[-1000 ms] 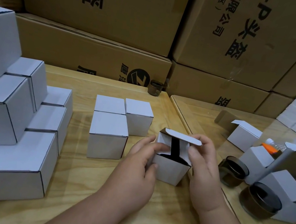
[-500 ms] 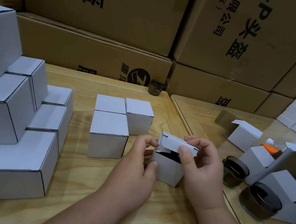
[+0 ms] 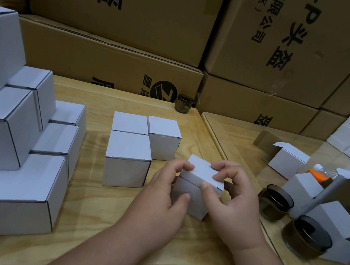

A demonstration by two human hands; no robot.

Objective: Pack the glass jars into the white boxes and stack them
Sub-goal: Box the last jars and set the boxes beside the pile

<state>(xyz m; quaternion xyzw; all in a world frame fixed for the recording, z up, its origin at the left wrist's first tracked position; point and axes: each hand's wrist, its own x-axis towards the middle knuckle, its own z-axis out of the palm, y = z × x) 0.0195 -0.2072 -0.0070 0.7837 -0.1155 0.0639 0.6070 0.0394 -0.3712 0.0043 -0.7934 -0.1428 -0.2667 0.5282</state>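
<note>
1. Brown cartons (image 3: 124, 10) fill the top of the frame behind the wooden table (image 3: 91, 217).
2. A stepped stack of closed white boxes (image 3: 7, 140) rises at the left edge.
3. Three closed boxes (image 3: 127, 159) sit grouped at centre.
4. At lower centre, the left hand (image 3: 158, 200) grips the small white box (image 3: 193, 200) by its left side, while the right hand (image 3: 232, 201) pinches its lid flap (image 3: 203, 171), thumb in front, fingers on top.
5. Two dark glass jars (image 3: 305, 239) stand at lower right, beside open boxes (image 3: 337, 217).
6. Another jar (image 3: 183, 103) sits at the table's far edge, against the cartons.
</note>
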